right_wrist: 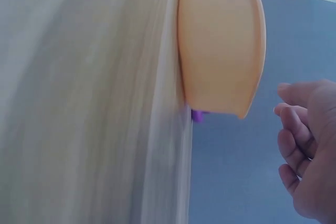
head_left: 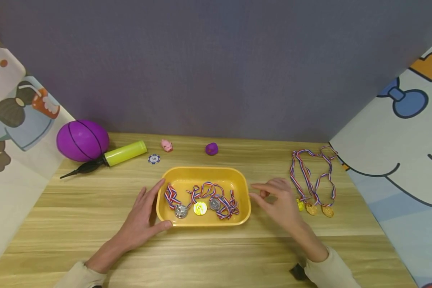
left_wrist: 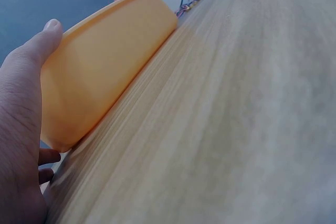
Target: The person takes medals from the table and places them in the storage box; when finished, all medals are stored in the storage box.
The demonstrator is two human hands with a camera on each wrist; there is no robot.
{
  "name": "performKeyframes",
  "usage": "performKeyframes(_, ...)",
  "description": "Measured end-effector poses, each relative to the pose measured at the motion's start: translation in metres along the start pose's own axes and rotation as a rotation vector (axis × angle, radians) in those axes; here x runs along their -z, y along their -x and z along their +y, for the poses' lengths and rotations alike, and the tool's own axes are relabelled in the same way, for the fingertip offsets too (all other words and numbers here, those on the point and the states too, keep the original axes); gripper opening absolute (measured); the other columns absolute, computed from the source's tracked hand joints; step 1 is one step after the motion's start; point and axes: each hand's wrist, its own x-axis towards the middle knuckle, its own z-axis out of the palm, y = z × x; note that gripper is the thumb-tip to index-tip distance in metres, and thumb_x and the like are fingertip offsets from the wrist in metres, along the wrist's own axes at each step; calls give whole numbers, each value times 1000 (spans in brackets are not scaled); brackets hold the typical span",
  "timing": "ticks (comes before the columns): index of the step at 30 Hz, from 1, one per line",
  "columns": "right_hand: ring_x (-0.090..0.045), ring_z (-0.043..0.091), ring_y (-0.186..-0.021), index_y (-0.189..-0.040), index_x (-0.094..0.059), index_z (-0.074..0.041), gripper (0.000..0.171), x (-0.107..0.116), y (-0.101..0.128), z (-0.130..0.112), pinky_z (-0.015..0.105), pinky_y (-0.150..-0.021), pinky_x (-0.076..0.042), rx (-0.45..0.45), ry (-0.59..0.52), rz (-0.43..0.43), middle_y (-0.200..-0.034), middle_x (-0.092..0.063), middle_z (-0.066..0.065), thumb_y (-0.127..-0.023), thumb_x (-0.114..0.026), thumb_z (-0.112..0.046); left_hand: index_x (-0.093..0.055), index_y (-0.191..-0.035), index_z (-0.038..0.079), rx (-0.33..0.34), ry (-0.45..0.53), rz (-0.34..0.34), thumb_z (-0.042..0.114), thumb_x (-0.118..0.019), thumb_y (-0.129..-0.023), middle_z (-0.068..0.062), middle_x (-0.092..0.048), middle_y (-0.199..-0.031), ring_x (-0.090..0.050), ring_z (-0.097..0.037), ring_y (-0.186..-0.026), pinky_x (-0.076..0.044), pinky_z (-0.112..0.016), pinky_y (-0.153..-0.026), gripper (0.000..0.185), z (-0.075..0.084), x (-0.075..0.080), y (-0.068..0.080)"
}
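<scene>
A yellow plastic tray [head_left: 203, 224] stands in the middle of the wooden table. Inside lie two silver medals, one at the left [head_left: 181, 211] and one at the right [head_left: 214, 204], with a gold medal [head_left: 200, 208] between them; their striped ribbons [head_left: 210, 188] are loosely bunched. My left hand [head_left: 140, 222] spans the tray's left end, fingers along its side and thumb at the front rim. Just off the tray's right end, my right hand [head_left: 279, 204] hovers with nothing visible in its grasp. Its thumb and forefinger point at the tray; the other fingers curl loosely [right_wrist: 296, 145].
Several medals with ribbons [head_left: 311, 209] lie right of my right hand. Along the back are a purple ball [head_left: 83, 141], a yellow-green hand pump [head_left: 125, 153], a poker chip [head_left: 153, 159], a pink pig figure [head_left: 167, 145] and a small purple toy [head_left: 211, 149]. A grey panel [head_left: 216, 80] rises behind.
</scene>
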Motion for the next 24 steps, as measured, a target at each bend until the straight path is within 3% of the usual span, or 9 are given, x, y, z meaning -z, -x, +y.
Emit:
performKeyframes(4,-60,16,-69,-98,-88,-5,22,8,7,5,27,-95,-44,-14,2,28,-71,-68,-8,-77,-96,-6,-18,-179,16,2,-1,2,86,-58,-97,-20,-38,-177,-43,-51,-156,-3,-55,-140,114,-1,-1,0)
performKeyframes(6,-59,15,-69,-97,-88,-5,19,12,10,7,24,-96,-42,-34,4,40,-71,-68,-8,-85,-95,-18,-18,-179,16,5,-4,-1,86,-58,-97,-20,-38,-177,-42,-51,-156,-2,-56,-140,115,-1,-1,0)
performKeyframes(9,-56,15,-69,-97,-87,-5,39,17,16,11,22,-98,-40,-73,-5,50,-70,-66,-8,-98,-86,-44,-18,-179,17,9,-7,-4,86,-58,-97,-20,-38,-177,-42,-52,-156,-3,-56,-140,115,-1,-1,0)
performKeyframes(12,-55,14,-68,-97,-87,-4,58,22,22,14,20,-99,-39,-101,5,62,-70,-65,-8,-103,-72,-59,-18,-179,17,12,-3,-7,85,-59,-97,-20,-38,-177,-42,-52,-156,-3,-57,-140,115,-2,-2,0)
performKeyframes(18,-56,14,-66,-95,-87,-4,66,28,29,21,16,-90,-38,-130,52,104,-70,-66,-5,-102,-68,-66,-17,-179,18,19,5,-11,85,-60,-97,-20,-37,-178,-41,-52,-157,-3,-59,-139,114,-2,-2,-1)
performKeyframes(20,-56,13,-66,-95,-87,-4,64,29,33,24,16,-89,-38,-141,55,113,-70,-67,-4,-101,-70,-65,-16,-180,19,23,5,-13,85,-60,-97,-19,-36,-178,-40,-52,-157,-3,-60,-139,114,-1,-1,0)
performKeyframes(24,-58,10,-66,-96,-88,-3,21,31,43,31,16,-89,-38,-180,54,130,-70,-69,-2,-92,-94,-24,-17,-180,19,21,4,-10,87,-57,-97,-18,-35,-179,-40,-52,-157,-4,-61,-139,114,0,-1,-1)
